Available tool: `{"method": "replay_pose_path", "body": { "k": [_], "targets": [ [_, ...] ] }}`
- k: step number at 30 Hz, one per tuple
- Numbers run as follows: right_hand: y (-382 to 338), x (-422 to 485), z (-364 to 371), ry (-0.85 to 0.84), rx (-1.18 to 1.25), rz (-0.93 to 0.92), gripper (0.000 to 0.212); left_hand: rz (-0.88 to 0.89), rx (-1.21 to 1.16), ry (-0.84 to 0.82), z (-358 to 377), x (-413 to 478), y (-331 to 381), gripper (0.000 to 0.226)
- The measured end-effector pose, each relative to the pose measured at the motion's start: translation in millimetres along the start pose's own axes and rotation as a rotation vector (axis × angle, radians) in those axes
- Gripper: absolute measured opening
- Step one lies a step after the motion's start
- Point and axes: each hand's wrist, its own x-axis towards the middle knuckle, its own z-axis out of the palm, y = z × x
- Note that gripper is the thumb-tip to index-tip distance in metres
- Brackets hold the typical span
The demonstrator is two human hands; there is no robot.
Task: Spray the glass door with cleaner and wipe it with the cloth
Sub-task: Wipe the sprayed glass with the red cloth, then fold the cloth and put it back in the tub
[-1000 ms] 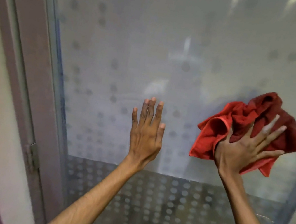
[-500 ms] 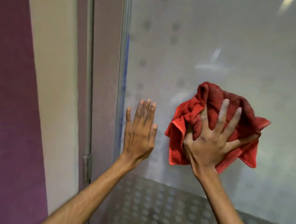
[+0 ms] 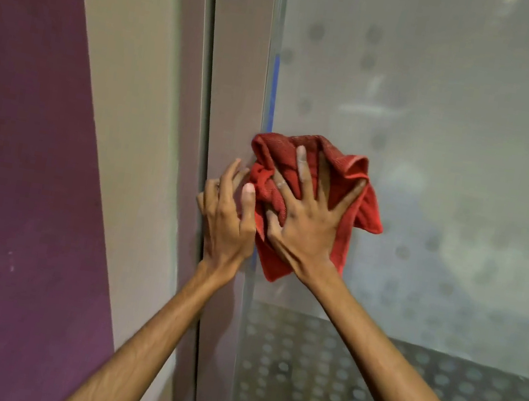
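Note:
The frosted glass door (image 3: 436, 158) fills the right half of the view, with faint dots and hazy smears on it. A crumpled red cloth (image 3: 279, 154) lies against the glass at its left edge, beside the frame. My right hand (image 3: 304, 227) presses the cloth flat onto the glass with fingers spread wide. My left hand (image 3: 225, 218) rests on the grey door frame (image 3: 240, 58) just left of the cloth, fingers loosely bent, thumb up near the cloth. No spray bottle is in view.
A purple wall (image 3: 25, 127) and a beige strip (image 3: 125, 109) stand left of the frame. The lower part of the door (image 3: 364, 389) is a darker band with a dense dot pattern. A thin blue strip (image 3: 274, 91) runs along the glass edge.
My right hand has swept the cloth leftward across the glass to the frame edge. My left hand has moved off the glass onto the frame. The view has turned left.

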Motion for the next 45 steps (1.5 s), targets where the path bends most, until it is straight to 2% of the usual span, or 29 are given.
{"method": "replay_pose_path", "body": {
  "k": [4,7,9,12,16,18,23,26,30,32,35,38,40,43,45],
  "targets": [
    [-10.3,0.5,-7.4,-0.092,0.034,-0.089,0.066,-0.146,-0.168,-0.072,-9.4,-4.3,8.6,0.048],
    [-1.7,-6.0,-19.2,-0.175,0.11,-0.143,0.065,-0.396,-0.309,-0.124,-11.8,-6.6,11.5,0.056],
    [2.0,-12.9,-27.1,-0.237,0.16,-0.142,0.068,-0.54,-0.456,-0.223,-11.4,-6.9,14.0,0.06],
    [10.1,-33.1,-36.3,-0.34,0.225,-0.154,0.078,-0.638,-0.624,-0.346,-9.7,-12.0,15.2,0.036],
    [26.2,-76.1,-50.7,-0.424,0.399,-0.08,0.078,-0.695,-0.729,-0.554,-7.2,-37.9,18.5,0.017],
    [36.3,-100.5,-61.2,-0.431,0.477,0.002,0.076,-0.683,-0.781,-0.644,-4.6,-53.9,23.2,0.009],
    [66.3,-162.8,-93.7,-0.326,0.642,0.273,0.073,-0.649,-0.858,-0.869,11.3,-90.2,41.2,0.02],
    [82.4,-204.0,-113.8,-0.205,0.718,0.601,0.076,-0.632,-0.882,-1.0,22.0,-112.6,56.1,0.019],
    [108.8,-250.1,-142.1,-0.198,0.754,1.014,0.094,-0.59,-0.909,-1.213,39.6,-138.5,78.6,0.017],
    [124.4,-271.2,-156.7,-0.198,0.953,1.232,0.104,-0.562,-0.936,-1.324,47.6,-150.1,92.6,0.017],
    [134.4,-302.8,-184.4,-0.152,1.506,1.578,0.104,-0.502,-0.977,-1.487,55.9,-167.5,115.0,0.019],
    [134.8,-333.9,-208.8,-0.129,1.761,1.661,0.069,-0.283,-0.94,-1.634,63.2,-182.3,136.2,0.024],
    [136.1,-350.4,-222.1,-0.074,1.816,1.676,0.062,-0.154,-0.924,-1.686,67.6,-190.8,148.4,0.032],
    [147.0,-365.6,-244.1,-0.021,1.756,1.654,0.049,-0.13,-0.902,-1.745,77.3,-206.8,158.4,0.029],
    [158.4,-370.7,-261.1,-0.02,1.574,1.66,0.047,-0.188,-0.858,-1.77,86.2,-222.2,163.1,0.022]
  ]
}}
